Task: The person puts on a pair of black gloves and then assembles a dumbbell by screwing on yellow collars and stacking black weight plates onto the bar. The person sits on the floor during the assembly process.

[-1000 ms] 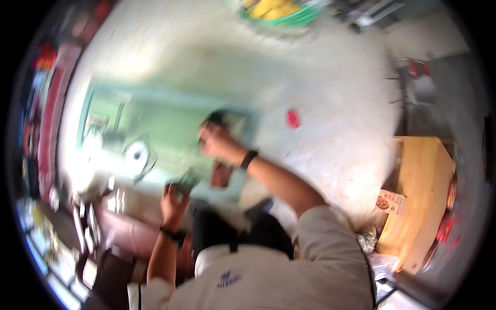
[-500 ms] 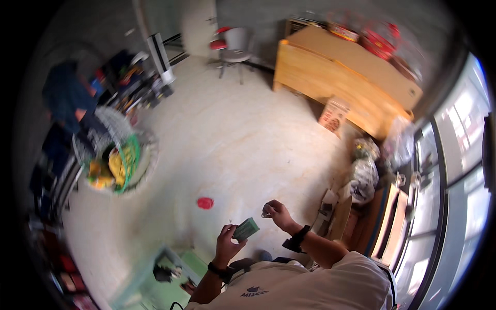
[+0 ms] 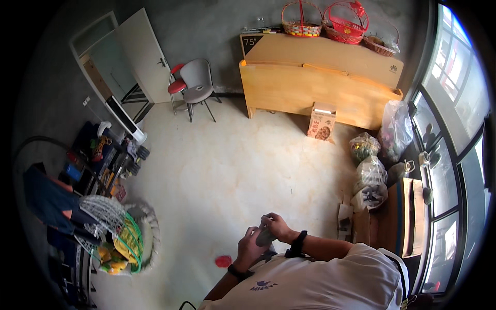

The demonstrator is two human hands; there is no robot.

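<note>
Remote view | left hand (image 3: pixel 249 248) curls round the grey-green block (image 3: pixel 265 237), I judge to steady it | right hand (image 3: pixel 277 227) at its top, cannot tell if pinching

Daylight enters through the windows (image 3: pixel 460 93) to the right of the wooden panel (image 3: pixel 289 88), with glare on the glass. The floor (image 3: pixel 217 165) before the panel is bright; the wall (image 3: pixel 225 26) behind is dim. Shadow lies beneath the panel. Fisheye distortion bends the windows.
</note>
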